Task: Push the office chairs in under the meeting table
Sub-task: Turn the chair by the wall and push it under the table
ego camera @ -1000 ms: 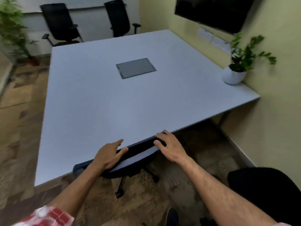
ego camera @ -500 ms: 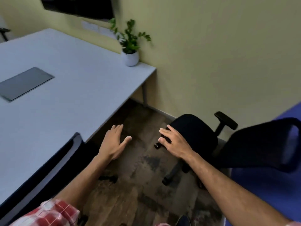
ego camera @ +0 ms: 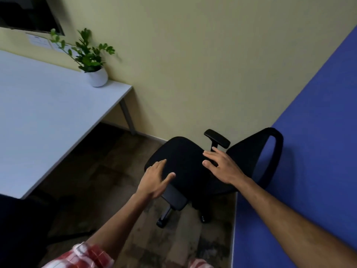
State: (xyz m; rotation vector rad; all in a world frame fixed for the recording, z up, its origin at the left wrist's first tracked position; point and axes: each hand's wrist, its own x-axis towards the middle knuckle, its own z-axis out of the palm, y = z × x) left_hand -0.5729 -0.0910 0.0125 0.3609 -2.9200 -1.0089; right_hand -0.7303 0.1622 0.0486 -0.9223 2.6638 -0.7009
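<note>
A black office chair (ego camera: 185, 163) stands in the room's corner, away from the white meeting table (ego camera: 48, 117), its backrest (ego camera: 253, 157) toward the blue wall. My left hand (ego camera: 154, 180) hovers with straight fingers over the seat's front edge, above the near armrest (ego camera: 174, 198). My right hand (ego camera: 222, 167) is spread open over the seat's rear, just before the far armrest (ego camera: 217, 139). Neither hand grips anything. The dark back of another chair (ego camera: 21, 229) shows at the lower left by the table edge.
A potted plant (ego camera: 96, 74) in a white pot sits on the table's corner near the yellow wall. A table leg (ego camera: 127, 117) stands close to that wall. A blue wall (ego camera: 309, 151) bounds the right. A dark screen (ego camera: 29, 14) hangs top left.
My view has swung right from the pushed-in chair to the corner chair. Both hands left the first chair's backrest and moved over the second chair's seat.
</note>
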